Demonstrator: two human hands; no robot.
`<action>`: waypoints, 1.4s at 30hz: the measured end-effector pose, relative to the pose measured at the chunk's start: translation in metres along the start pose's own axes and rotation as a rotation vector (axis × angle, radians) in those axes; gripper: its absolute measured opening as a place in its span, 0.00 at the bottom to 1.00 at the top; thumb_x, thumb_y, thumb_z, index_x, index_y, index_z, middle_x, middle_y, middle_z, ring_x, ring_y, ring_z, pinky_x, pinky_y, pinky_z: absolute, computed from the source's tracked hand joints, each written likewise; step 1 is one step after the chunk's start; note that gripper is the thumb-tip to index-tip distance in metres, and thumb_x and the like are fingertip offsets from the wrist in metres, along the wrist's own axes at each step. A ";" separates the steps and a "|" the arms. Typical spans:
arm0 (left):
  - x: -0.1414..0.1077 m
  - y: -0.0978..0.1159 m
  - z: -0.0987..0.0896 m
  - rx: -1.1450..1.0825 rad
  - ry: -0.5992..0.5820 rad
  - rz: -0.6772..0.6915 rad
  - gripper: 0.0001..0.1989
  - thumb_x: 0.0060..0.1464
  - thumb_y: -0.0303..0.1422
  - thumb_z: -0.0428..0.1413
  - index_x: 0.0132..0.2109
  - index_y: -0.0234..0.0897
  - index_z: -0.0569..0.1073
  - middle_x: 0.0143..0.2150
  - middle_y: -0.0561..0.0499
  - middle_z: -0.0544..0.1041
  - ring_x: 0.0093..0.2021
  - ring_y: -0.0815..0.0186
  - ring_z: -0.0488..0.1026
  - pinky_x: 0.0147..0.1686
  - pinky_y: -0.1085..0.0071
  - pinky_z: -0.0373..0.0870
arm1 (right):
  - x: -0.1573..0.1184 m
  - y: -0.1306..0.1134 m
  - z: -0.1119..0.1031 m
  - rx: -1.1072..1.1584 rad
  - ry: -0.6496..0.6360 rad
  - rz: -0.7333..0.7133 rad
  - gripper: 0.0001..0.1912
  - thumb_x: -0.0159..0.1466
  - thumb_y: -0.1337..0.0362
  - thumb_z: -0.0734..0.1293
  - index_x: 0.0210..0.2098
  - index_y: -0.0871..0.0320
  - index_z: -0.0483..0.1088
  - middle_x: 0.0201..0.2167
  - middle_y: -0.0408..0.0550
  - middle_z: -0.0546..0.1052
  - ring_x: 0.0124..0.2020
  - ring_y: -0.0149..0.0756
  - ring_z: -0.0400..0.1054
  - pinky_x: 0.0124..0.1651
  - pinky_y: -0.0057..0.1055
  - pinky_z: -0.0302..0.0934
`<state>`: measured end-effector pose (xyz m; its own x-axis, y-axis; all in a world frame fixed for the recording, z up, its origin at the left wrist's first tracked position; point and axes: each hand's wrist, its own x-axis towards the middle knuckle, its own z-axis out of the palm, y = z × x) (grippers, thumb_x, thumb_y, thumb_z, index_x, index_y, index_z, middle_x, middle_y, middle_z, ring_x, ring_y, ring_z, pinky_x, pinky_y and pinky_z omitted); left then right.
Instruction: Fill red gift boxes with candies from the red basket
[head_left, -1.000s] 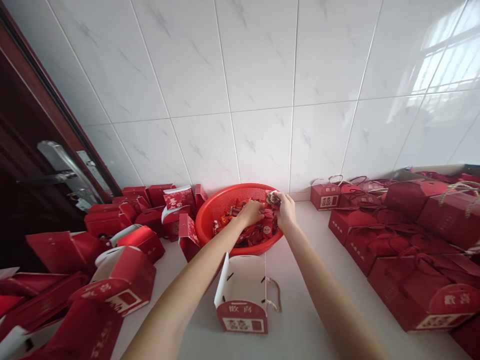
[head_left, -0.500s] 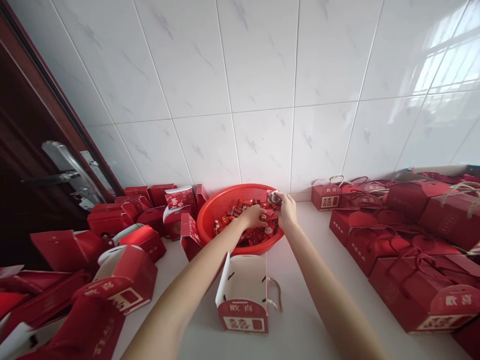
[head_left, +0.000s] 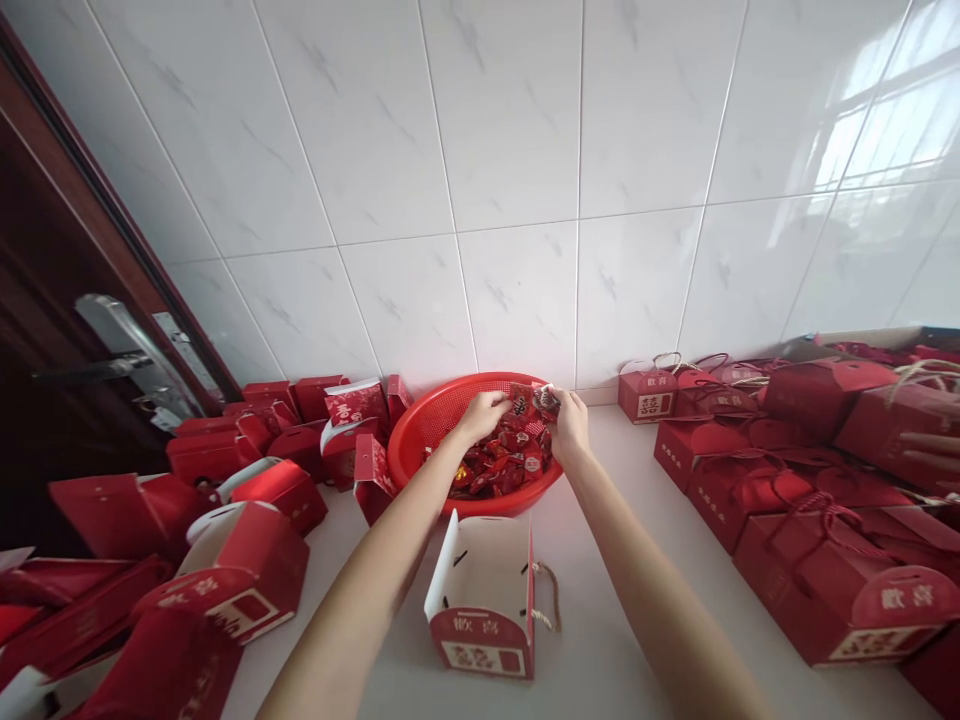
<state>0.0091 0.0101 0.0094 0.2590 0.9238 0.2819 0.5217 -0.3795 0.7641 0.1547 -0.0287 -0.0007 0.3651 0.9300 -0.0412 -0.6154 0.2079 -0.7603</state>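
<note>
Two bare hands meet over a red plastic basket (head_left: 399,458), seen from the wearer's own viewpoint. The left hand (head_left: 480,418) has its thumb and fingers together, pinching the left edge of a red packet (head_left: 520,402). The right hand (head_left: 570,425), just beside it, has its fingers closed around a small dark-and-silver packet (head_left: 549,398); the two packets sit side by side, between the hands and above the basket. Directly below the grip, the basket holds a loose heap of shiny red wrapped pieces (head_left: 501,470). Nearer the wearer than the grip, between the forearms, a red box (head_left: 484,560) stands with its top open, showing a pale inside, a rope handle (head_left: 557,595) hanging at its right side. To the left of the grip, many red boxes (head_left: 259,560) crowd together, several with flaps raised. To the right, well apart from the hands, closed red boxes (head_left: 840,575) with cord handles stand in rows. Behind the grip rises a white tiled wall (head_left: 517,290); far left is a dark door (head_left: 45,450).
</note>
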 end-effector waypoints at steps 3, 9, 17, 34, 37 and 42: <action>-0.007 0.013 -0.006 -0.149 0.062 0.051 0.17 0.55 0.46 0.54 0.34 0.35 0.75 0.32 0.49 0.78 0.37 0.60 0.74 0.39 0.67 0.70 | 0.001 -0.002 0.000 0.020 -0.033 -0.008 0.07 0.47 0.62 0.68 0.22 0.55 0.64 0.20 0.37 0.69 0.25 0.30 0.63 0.26 0.27 0.57; -0.044 0.037 -0.030 -0.248 0.161 0.079 0.15 0.51 0.45 0.55 0.29 0.37 0.73 0.30 0.52 0.76 0.36 0.61 0.73 0.39 0.69 0.68 | -0.007 -0.012 0.001 0.009 -0.228 0.023 0.10 0.43 0.60 0.73 0.20 0.57 0.68 0.20 0.38 0.71 0.24 0.30 0.63 0.25 0.26 0.57; -0.097 0.056 -0.073 -0.257 0.223 0.101 0.16 0.47 0.45 0.63 0.35 0.36 0.78 0.33 0.51 0.80 0.37 0.63 0.76 0.41 0.68 0.72 | -0.042 -0.039 0.010 -0.133 -0.531 0.076 0.19 0.49 0.49 0.77 0.25 0.58 0.72 0.21 0.40 0.73 0.23 0.30 0.64 0.27 0.27 0.60; -0.120 0.069 -0.077 -0.298 0.242 0.159 0.17 0.52 0.47 0.62 0.35 0.35 0.78 0.31 0.51 0.79 0.34 0.64 0.75 0.35 0.71 0.71 | -0.095 -0.055 0.023 -0.597 -0.855 -0.037 0.20 0.55 0.47 0.74 0.28 0.58 0.73 0.20 0.39 0.71 0.21 0.27 0.58 0.24 0.26 0.49; -0.121 0.072 -0.074 -0.273 0.308 0.132 0.21 0.58 0.51 0.55 0.33 0.36 0.77 0.29 0.51 0.76 0.35 0.64 0.74 0.34 0.71 0.71 | -0.097 -0.051 0.024 -0.589 -0.760 -0.049 0.21 0.54 0.45 0.75 0.27 0.57 0.72 0.19 0.39 0.70 0.20 0.27 0.57 0.22 0.26 0.48; -0.128 0.081 -0.073 -0.358 0.131 0.199 0.18 0.58 0.48 0.57 0.41 0.35 0.78 0.36 0.50 0.79 0.39 0.62 0.75 0.40 0.69 0.73 | -0.099 -0.049 0.026 -0.507 -0.604 -0.088 0.23 0.52 0.43 0.75 0.28 0.57 0.73 0.22 0.42 0.74 0.23 0.31 0.64 0.25 0.27 0.55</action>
<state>-0.0411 -0.1351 0.0781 0.2086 0.8418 0.4978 0.1512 -0.5307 0.8340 0.1308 -0.1237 0.0574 -0.1342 0.9501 0.2817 -0.1555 0.2605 -0.9529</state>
